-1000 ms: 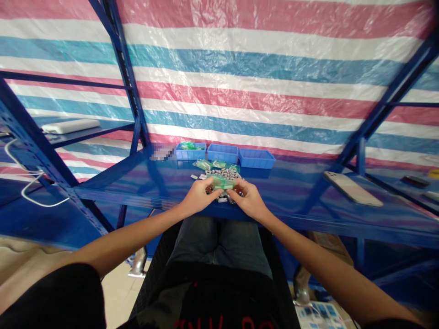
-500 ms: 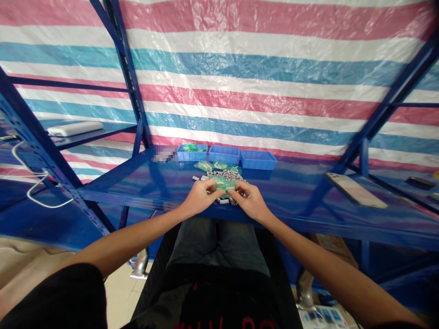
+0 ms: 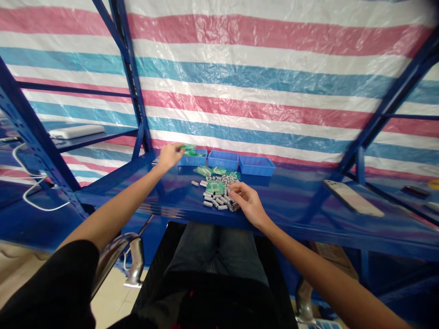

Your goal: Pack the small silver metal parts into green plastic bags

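My left hand (image 3: 170,156) is at the left blue bin (image 3: 194,161), its fingertips closed on a green plastic packet (image 3: 187,149) among the packets there. My right hand (image 3: 247,201) is over the right side of a pile of small silver cylinders (image 3: 219,201). Its thumb and fingers are bent together, and what they pinch, if anything, is too small to make out. Just left of those fingertips, another clear-green packet (image 3: 214,187) lies on the pile. More green packets (image 3: 219,171) lie behind the pile.
A middle blue bin (image 3: 223,160) and a right blue bin (image 3: 257,166) stand in the same row on the blue tabletop (image 3: 291,196). To the right lies a pale phone (image 3: 355,197). Blue metal posts rise at both sides, before a striped plastic sheet (image 3: 257,91).
Both hands held a green packet together over the pile. My left hand has since moved forward and left to the bin. My right hand stays by the pile, and more of the cylinders show.
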Action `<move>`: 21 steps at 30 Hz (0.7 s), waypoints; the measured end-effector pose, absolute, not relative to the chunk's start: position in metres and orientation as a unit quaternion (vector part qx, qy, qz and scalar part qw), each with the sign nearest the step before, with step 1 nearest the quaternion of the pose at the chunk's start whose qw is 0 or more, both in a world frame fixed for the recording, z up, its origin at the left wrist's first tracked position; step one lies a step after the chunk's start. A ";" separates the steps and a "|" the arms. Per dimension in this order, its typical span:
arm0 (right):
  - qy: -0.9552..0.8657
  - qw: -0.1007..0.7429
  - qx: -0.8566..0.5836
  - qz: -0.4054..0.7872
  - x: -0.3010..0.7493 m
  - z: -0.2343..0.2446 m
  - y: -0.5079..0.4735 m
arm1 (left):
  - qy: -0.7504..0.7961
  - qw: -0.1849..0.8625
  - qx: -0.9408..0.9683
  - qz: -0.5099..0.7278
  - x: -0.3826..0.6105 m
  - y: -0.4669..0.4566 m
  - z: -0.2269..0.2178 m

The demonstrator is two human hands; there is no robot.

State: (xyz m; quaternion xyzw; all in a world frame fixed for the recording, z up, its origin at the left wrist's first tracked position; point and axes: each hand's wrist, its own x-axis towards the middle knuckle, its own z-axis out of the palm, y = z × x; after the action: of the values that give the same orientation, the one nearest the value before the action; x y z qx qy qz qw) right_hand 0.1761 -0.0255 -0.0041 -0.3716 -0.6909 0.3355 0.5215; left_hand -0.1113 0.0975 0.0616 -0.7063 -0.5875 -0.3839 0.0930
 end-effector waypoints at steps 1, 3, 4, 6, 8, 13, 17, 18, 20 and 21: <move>-0.693 0.519 -0.372 0.336 0.176 -0.004 -0.026 | -0.603 0.101 -0.710 -0.349 -0.119 0.107 0.063; -0.697 0.508 -0.375 0.341 0.176 -0.003 -0.027 | -0.621 0.108 -0.715 -0.301 -0.130 0.121 0.065; -0.698 0.501 -0.376 0.345 0.177 -0.002 -0.028 | -0.629 0.108 -0.717 -0.279 -0.132 0.126 0.066; -0.698 0.495 -0.379 0.352 0.177 -0.002 -0.029 | -0.640 0.116 -0.722 -0.235 -0.132 0.133 0.067; -0.695 0.494 -0.383 0.354 0.177 -0.001 -0.030 | -0.645 0.131 -0.728 -0.192 -0.126 0.137 0.069; -0.705 0.485 -0.386 0.344 0.178 0.000 -0.028 | -0.667 0.152 -0.721 -0.108 -0.104 0.140 0.077; -0.732 0.476 -0.384 0.299 0.189 0.005 -0.018 | -0.691 0.156 -0.701 -0.080 -0.094 0.144 0.078; -0.736 0.477 -0.389 0.281 0.193 0.005 -0.015 | -0.694 0.157 -0.698 -0.080 -0.094 0.145 0.078; -0.738 0.483 -0.401 0.249 0.200 0.006 -0.010 | -0.698 0.159 -0.693 -0.080 -0.093 0.148 0.075; -0.735 0.487 -0.407 0.239 0.203 0.006 -0.008 | -0.700 0.158 -0.692 -0.079 -0.094 0.150 0.073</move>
State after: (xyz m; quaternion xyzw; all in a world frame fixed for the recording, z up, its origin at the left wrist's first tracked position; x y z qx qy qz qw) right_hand 0.2029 -0.0081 0.0061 -0.4075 -0.7349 0.2388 0.4867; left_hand -0.0936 0.1496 0.0727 -0.6922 -0.6997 -0.0789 0.1581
